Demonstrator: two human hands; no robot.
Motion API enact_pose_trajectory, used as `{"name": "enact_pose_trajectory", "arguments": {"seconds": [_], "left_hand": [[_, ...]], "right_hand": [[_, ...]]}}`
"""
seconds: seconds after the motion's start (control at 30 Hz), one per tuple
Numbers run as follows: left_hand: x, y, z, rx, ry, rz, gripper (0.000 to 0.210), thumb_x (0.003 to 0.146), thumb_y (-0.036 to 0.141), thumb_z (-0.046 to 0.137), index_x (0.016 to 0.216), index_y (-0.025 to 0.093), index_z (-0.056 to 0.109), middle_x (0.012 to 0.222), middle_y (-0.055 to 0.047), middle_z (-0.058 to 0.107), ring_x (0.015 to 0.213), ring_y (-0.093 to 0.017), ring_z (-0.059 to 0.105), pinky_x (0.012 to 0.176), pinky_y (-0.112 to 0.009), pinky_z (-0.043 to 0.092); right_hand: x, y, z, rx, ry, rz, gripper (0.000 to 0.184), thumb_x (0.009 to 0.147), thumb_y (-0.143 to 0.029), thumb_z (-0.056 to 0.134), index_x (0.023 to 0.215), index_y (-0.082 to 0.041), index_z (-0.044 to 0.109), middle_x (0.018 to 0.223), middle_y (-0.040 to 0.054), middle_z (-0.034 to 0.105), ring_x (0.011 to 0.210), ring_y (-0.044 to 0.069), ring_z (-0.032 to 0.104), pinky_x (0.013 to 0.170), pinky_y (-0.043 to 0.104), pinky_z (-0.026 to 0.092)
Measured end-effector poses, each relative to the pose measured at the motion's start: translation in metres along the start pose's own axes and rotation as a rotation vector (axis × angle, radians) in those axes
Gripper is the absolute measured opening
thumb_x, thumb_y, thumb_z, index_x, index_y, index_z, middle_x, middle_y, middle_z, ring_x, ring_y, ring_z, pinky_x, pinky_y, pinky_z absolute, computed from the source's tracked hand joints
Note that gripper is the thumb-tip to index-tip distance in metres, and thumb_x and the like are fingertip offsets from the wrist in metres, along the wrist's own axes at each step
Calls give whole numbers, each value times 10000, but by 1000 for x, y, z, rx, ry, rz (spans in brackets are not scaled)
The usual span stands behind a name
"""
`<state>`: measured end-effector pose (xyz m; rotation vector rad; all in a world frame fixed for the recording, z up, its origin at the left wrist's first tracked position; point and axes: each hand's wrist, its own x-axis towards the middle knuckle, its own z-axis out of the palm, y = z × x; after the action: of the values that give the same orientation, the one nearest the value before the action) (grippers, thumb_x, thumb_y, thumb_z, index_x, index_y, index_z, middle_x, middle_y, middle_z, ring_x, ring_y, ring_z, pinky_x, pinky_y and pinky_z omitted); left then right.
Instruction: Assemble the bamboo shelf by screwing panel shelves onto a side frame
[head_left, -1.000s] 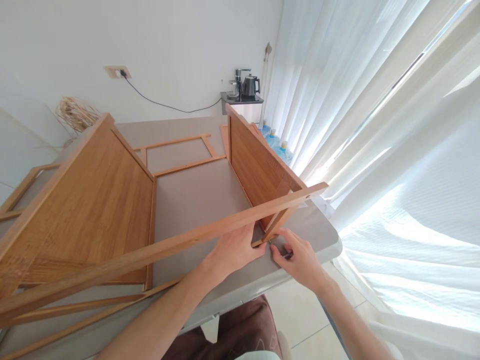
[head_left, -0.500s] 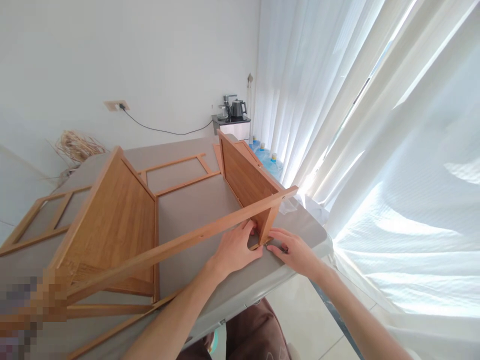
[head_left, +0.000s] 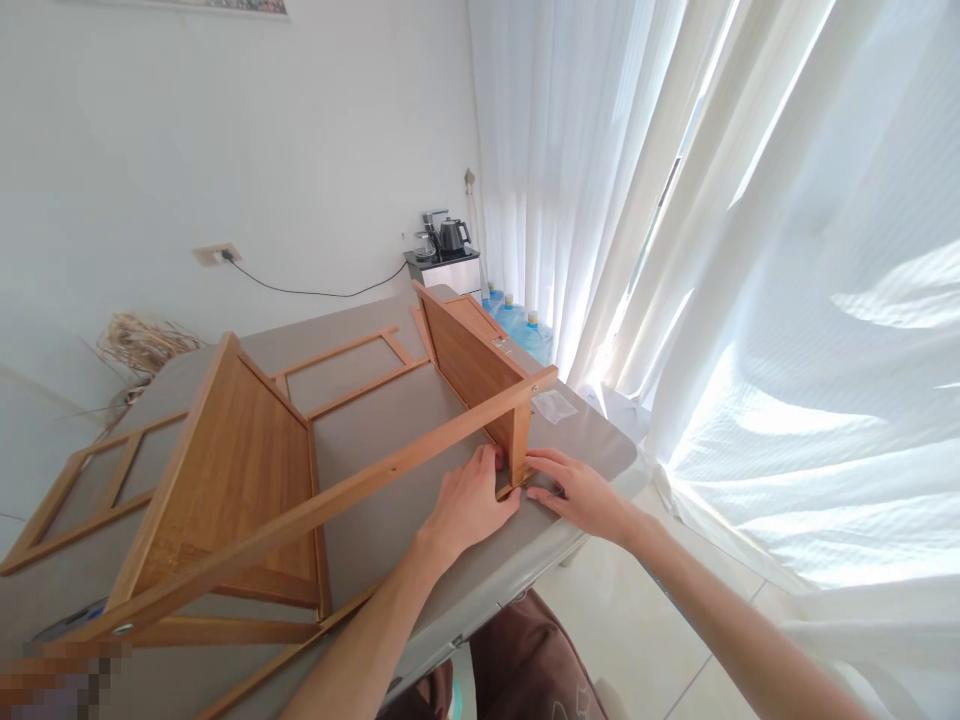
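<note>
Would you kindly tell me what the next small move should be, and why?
Probably steady the right-hand wooden panel with the left hand while the right hand presses at its near bottom corner: the panel stands on edge, and the hands flank that corner, left inside, right outside.

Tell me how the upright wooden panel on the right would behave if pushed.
The panel should be stiff: it looks like framed wood. It might tip, standing on a narrow edge, though the long rail across its near end may steady it.
</note>
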<state>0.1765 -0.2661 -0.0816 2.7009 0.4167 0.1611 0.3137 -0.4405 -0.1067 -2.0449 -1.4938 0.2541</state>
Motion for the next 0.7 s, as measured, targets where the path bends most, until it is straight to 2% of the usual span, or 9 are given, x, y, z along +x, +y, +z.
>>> {"name": "enact_pose_trajectory", "arguments": {"seconds": [0.1,0.2,0.27,0.37,0.53,0.7], "left_hand": [[0,1,2,10,3,-21,328,872,389,623,1121,218,497,1127,-86,691,994,-292,711,756,-365,507],[2,1,2,11,4,-30,315,871,393,628,1101,220,498,1107,-81,702,987,-289,714,757,-365,508],[3,1,2,2,-1,-31,316,866,399,639,1090,227,497,1099,-71,709,980,-283,716,751,-360,508],[5,1,1,-16,-17,-42,326,857,400,653,1095,240,497,1094,-62,717,972,-272,717,743,-344,501],[7,2,-1,-17,-24,-27,332,863,389,641,1127,250,497,1081,-52,718,962,-272,716,728,-338,490],[7,0,-1,-1,-22,-4,332,862,386,641,1136,256,506,1071,-37,710,901,-262,714,699,-335,475]], "right_hand": [[-13,0,1,-33,81,84,400,974,-367,549,1373,-351,534,1430,42,553,701,118,658,747,337,600],[-27,-1,0,-64,168,142,292,986,-335,507,1266,-330,591,1324,35,606,625,104,626,714,339,593],[-30,0,-1,-80,178,151,265,994,-332,497,1233,-327,611,1306,29,616,614,103,626,711,339,591],[-22,4,0,-97,141,111,301,988,-338,522,1275,-339,612,1362,22,605,683,119,666,749,342,593],[4,10,0,-68,38,-33,349,977,-264,511,1289,-348,642,1334,9,645,1008,184,705,888,334,575],[11,8,-1,-63,-17,-69,319,1000,-252,472,1249,-344,649,1332,2,637,981,172,707,859,309,563]]}}
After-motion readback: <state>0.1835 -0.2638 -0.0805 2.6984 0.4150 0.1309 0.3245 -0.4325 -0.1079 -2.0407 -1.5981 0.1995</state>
